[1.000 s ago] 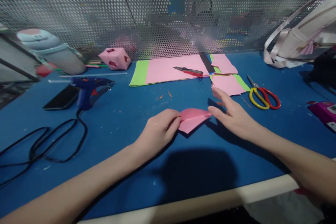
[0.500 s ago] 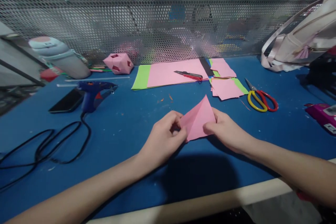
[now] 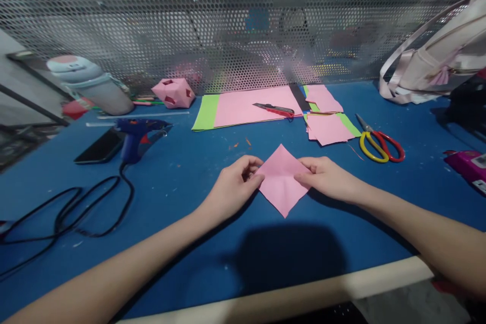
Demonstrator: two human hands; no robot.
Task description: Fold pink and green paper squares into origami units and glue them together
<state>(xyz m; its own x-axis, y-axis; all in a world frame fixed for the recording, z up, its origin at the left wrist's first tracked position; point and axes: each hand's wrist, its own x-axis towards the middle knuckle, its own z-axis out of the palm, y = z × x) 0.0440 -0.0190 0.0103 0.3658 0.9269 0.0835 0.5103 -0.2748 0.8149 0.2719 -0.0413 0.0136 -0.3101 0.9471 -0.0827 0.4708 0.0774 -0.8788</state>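
A square of pink paper [image 3: 281, 192] is held up in front of me, turned so one corner points away and one toward me. Faint crease lines cross it. My left hand [image 3: 240, 182] pinches its left corner between thumb and fingers. At the opposite corner, my right hand [image 3: 322, 178] has its thumb on top and its fingers underneath. Beyond the square lie small pink paper pieces [image 3: 328, 129] over green ones, and a long pink sheet [image 3: 254, 106] with a red utility knife [image 3: 274, 110] on it.
Scissors [image 3: 379, 146] with yellow and red handles lie to the right, near a purple object [image 3: 469, 167]. At left are a blue glue gun [image 3: 132, 139] with a looped cord, a phone [image 3: 100, 147], a bottle [image 3: 91, 86] and a folded pink paper shape [image 3: 173, 93]. A backpack [image 3: 436, 66] stands back right.
The pink paper was folded up into a peak; now it is opened out into a flat diamond. Both hands have shifted their hold to its left and right corners.
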